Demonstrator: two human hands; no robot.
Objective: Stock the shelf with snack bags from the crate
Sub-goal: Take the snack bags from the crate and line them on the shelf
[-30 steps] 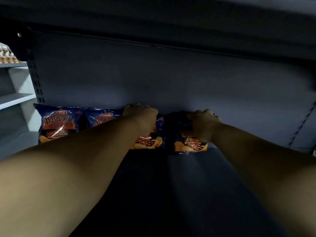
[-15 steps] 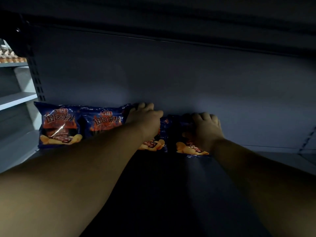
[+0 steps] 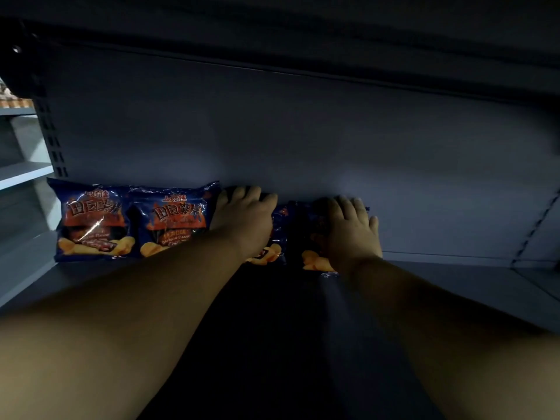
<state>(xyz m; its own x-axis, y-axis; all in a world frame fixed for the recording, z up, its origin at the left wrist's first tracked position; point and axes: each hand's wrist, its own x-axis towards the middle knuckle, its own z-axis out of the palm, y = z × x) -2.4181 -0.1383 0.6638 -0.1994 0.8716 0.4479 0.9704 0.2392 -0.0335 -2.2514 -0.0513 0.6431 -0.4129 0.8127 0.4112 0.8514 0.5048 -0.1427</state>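
Several dark blue snack bags with orange print stand in a row against the back wall of a grey shelf (image 3: 439,277). The two left bags (image 3: 91,225) (image 3: 175,225) stand free. My left hand (image 3: 245,216) lies flat with straight fingers on the third bag (image 3: 274,250), which it mostly hides. My right hand (image 3: 348,228) presses flat on the fourth bag (image 3: 315,259), the rightmost in the row. Both forearms reach deep into the dim shelf bay. The crate is out of view.
A dark shelf (image 3: 333,31) hangs overhead. A slotted upright (image 3: 51,140) stands at the left, with lighter shelves (image 3: 21,174) of the neighbouring bay beyond it. Another upright (image 3: 536,225) is at the right, with bare shelf floor before it.
Both hands went from curled on the bags' tops to flat with straight fingers on the bags' fronts. The two bags now stand against the back wall.
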